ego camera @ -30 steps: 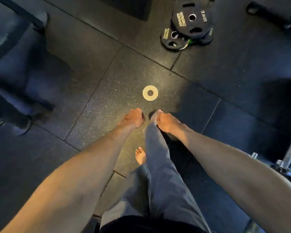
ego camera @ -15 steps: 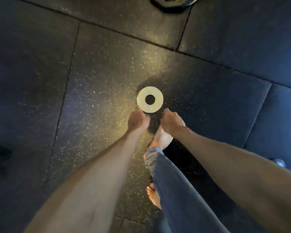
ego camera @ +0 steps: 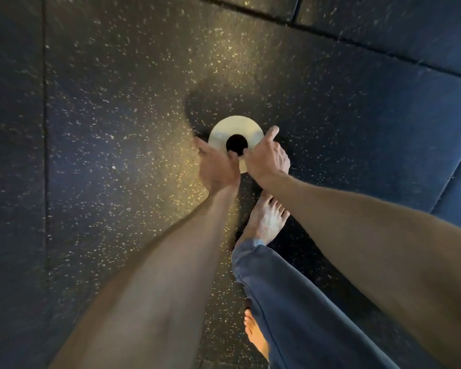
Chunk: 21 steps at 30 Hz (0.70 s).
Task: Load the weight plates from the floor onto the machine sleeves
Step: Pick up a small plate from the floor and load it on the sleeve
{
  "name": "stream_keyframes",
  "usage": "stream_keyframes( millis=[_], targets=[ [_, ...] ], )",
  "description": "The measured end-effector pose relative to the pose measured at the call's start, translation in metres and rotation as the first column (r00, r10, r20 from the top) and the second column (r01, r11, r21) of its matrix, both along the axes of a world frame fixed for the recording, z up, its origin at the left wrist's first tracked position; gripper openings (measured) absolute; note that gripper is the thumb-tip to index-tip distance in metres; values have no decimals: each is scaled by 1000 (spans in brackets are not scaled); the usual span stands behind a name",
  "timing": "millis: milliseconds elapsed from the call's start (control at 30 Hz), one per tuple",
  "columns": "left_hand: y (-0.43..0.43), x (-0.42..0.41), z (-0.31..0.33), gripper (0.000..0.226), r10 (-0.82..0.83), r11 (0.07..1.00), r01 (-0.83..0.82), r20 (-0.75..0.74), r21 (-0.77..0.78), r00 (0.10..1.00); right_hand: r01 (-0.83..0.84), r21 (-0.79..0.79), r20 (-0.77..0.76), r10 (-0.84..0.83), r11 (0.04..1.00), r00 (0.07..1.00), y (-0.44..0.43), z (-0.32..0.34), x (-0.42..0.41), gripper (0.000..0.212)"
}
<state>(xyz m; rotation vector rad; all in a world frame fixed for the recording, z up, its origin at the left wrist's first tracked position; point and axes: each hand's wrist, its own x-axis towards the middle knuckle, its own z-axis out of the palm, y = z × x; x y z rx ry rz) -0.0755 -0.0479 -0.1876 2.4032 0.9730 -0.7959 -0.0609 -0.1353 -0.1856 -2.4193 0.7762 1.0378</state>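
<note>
Reaching down with both arms, I have a small pale weight plate (ego camera: pixel 234 126) between my hands just above the middle of the frame. It is a round disc with a dark hole (ego camera: pixel 236 142) through its centre, and it sits over the dark speckled rubber floor (ego camera: pixel 117 129). I cannot tell whether it lies flat on the floor or is already a little clear of it.

My left grip (ego camera: pixel 218 169) is at the plate's lower left: the forefinger (ego camera: pixel 201 145) runs along the outer rim and the thumb (ego camera: pixel 233 155) reaches to the edge of the hole, so the plate's band is pinched between them. My right grip (ego camera: pixel 268 159) takes the lower right in the same way, with its forefinger (ego camera: pixel 273 133) pointing up over the right rim, its thumb (ego camera: pixel 246 153) at the hole and the other fingers curled in. The two grips nearly meet at the bottom of the hole.

A dark shadow (ego camera: pixel 218 94) spreads on the floor just above and left of the plate. Below my right wrist my bare foot (ego camera: pixel 266 222) stands on the rubber, toes pointing toward the plate, with a blue-grey trouser leg (ego camera: pixel 304 302) running down to the lower right. My other bare foot (ego camera: pixel 256 336) shows low in the frame — half hidden beside that leg. Tile seams cross the floor, one straight down the left side (ego camera: pixel 45 155) and another slanting across the upper right (ego camera: pixel 383 51).
</note>
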Motion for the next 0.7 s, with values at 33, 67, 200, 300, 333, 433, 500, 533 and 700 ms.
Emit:
stream_keyframes(
  millis=[33,67,200,300,333,433,500,533,700],
  targets=[
    [2,1,1,90,4,1000,-4,8,-3,1000,26,3,-20,-26,1000,999,-1,0,0,77],
    [5,2,3,91,6,1000,-6,1,-5,1000,42,11,-44,-42,999,998,-2,2,1,74],
    [16,9,37,71,-135,991,137,-190,-1,973,130,34,-193,-121,991,974,-8,38,-1,69],
    [26,7,89,63,-198,980,183,-275,-81,941,209,72,-284,-181,975,942,-12,89,-11,75],
    [29,5,108,62,-216,975,193,-274,-109,937,266,99,-293,-228,959,929,-12,109,-16,74],
    [39,-1,176,62,-225,965,163,-333,-204,916,431,222,-239,-380,875,894,-15,180,-31,52],
    [45,-3,230,67,-212,959,117,-380,-258,901,469,303,-166,-439,829,883,-17,233,-41,37],
    [48,-4,258,70,-213,951,95,-399,-294,892,486,331,-126,-472,809,872,-17,264,-46,32],
    [56,0,400,65,-391,889,218,-421,-403,818,409,415,142,-502,813,853,-20,418,-78,14]
  ],
)
